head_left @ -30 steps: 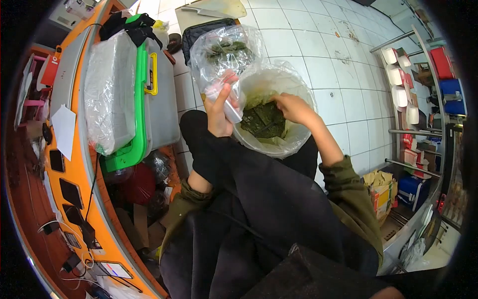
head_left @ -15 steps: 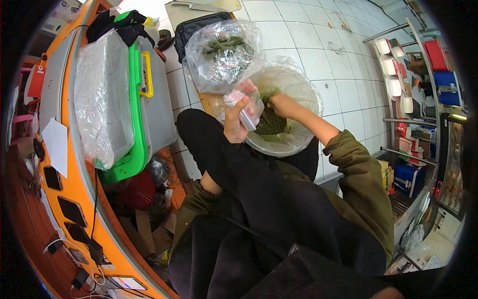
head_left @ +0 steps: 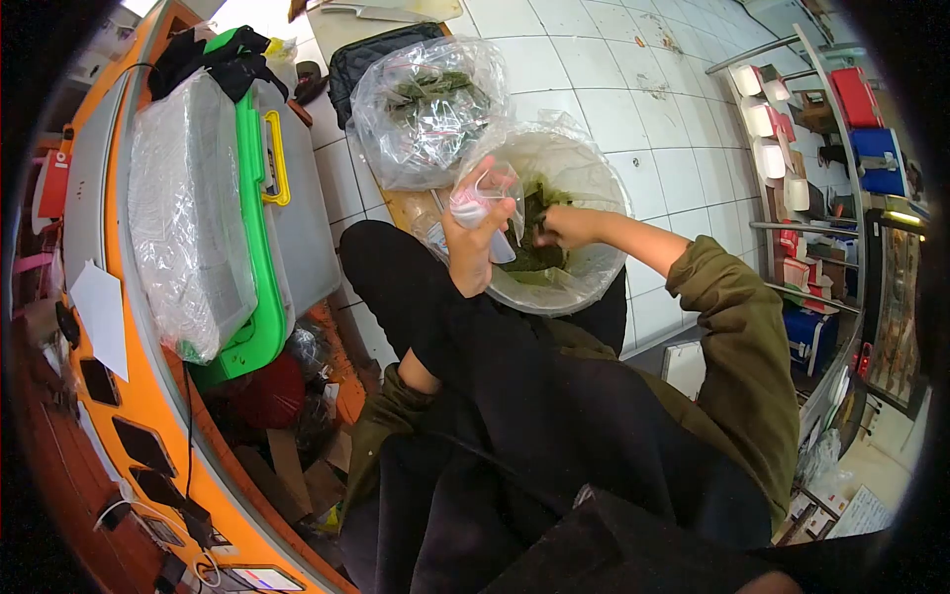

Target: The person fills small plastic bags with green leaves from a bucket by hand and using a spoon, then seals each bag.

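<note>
My left hand (head_left: 475,243) is closed around a bunch of small clear plastic bags (head_left: 469,209), some with pinkish-red marking. One clear bag (head_left: 507,188) stands puffed out above my fingers, at the left rim of the bucket. Inside the large round bucket (head_left: 604,267), lined with clear plastic, lies a loose heap of dried green leaf bits (head_left: 534,259). My right hand (head_left: 571,226) reaches into the bucket from the right, fingers curled down at the heap. Whatever its fingertips pinch is hidden.
Behind the bucket sits a big clear bag (head_left: 430,114) holding more green leaves and small bags. A knife (head_left: 376,13) lies on a board at the back. On the left are a green crate lid (head_left: 252,238) and an orange counter (head_left: 148,396) with phones; shelves (head_left: 802,178) stand right.
My right hand has drawn away from the small bags, down and right over the leaf heap. The left hand's grip has shifted, and one bag now stands wider. The whole view has shifted slightly.
</note>
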`<move>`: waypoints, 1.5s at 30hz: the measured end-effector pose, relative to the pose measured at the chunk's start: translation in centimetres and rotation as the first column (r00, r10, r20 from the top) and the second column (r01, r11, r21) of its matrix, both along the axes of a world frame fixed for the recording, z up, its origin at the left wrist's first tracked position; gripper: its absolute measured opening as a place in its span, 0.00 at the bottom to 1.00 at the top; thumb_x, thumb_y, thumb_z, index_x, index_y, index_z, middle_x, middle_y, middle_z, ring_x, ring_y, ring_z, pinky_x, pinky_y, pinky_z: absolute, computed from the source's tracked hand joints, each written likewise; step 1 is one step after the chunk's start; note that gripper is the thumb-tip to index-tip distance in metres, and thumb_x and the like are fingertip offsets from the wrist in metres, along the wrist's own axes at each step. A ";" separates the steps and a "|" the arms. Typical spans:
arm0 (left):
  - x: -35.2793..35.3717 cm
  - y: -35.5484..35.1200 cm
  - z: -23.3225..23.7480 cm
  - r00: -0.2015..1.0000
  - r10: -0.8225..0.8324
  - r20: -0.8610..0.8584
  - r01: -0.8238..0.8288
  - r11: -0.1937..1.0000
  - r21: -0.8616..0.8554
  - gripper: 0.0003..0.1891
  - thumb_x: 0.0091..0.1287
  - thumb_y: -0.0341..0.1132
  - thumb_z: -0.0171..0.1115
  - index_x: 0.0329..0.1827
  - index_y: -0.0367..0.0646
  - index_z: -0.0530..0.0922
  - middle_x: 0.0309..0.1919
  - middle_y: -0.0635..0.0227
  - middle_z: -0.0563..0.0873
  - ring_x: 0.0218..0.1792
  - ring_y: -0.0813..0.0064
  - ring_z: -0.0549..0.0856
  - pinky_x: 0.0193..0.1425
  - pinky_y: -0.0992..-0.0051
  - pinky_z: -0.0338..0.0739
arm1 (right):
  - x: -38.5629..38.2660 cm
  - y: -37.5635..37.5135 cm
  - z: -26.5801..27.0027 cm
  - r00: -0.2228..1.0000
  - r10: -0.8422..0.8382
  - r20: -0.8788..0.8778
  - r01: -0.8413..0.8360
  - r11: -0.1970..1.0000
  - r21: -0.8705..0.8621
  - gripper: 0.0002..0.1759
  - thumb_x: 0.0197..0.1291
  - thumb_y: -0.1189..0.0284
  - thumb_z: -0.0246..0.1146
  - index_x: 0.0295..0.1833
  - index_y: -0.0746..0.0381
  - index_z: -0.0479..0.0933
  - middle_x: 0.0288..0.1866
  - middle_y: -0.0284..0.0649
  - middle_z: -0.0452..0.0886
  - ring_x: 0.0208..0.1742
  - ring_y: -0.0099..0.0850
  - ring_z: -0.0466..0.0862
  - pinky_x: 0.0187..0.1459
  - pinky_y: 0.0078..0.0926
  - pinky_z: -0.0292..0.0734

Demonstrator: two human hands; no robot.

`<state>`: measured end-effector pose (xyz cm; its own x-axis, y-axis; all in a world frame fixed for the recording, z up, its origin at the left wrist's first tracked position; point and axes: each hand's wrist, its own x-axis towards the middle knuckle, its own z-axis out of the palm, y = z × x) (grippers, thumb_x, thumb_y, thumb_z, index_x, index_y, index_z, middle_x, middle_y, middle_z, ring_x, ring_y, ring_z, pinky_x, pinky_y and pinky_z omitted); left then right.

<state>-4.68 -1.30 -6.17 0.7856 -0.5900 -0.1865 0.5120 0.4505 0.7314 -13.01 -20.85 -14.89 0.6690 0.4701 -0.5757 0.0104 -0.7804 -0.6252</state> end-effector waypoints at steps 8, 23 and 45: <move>-0.2 -0.1 0.2 1.000 -0.008 -0.024 0.010 0.999 0.046 0.25 0.51 0.31 0.68 0.53 0.39 0.72 0.44 0.66 0.80 0.33 0.87 0.76 0.30 0.87 0.68 | 1.3 0.1 1.9 0.954 -0.296 -0.038 0.298 0.951 0.078 0.07 0.52 0.74 0.59 0.34 0.66 0.77 0.29 0.48 0.79 0.32 0.39 0.80 0.33 0.33 0.72; -0.3 -0.2 0.2 1.000 0.008 -0.022 -0.006 0.996 0.090 0.24 0.52 0.32 0.67 0.53 0.38 0.72 0.43 0.68 0.79 0.32 0.87 0.75 0.32 0.85 0.67 | 1.9 3.4 2.1 0.211 -0.904 -0.371 0.948 0.097 0.305 0.09 0.57 0.71 0.57 0.36 0.66 0.77 0.33 0.42 0.79 0.31 0.33 0.79 0.38 0.26 0.79; -0.3 -0.2 0.1 1.000 -0.027 -0.014 0.028 0.994 0.105 0.23 0.52 0.31 0.67 0.52 0.38 0.72 0.42 0.67 0.80 0.33 0.86 0.75 0.32 0.84 0.68 | 2.1 -0.3 1.6 0.907 -0.084 -0.413 0.134 0.986 0.095 0.07 0.53 0.79 0.55 0.33 0.66 0.79 0.33 0.39 0.81 0.31 0.32 0.80 0.31 0.28 0.73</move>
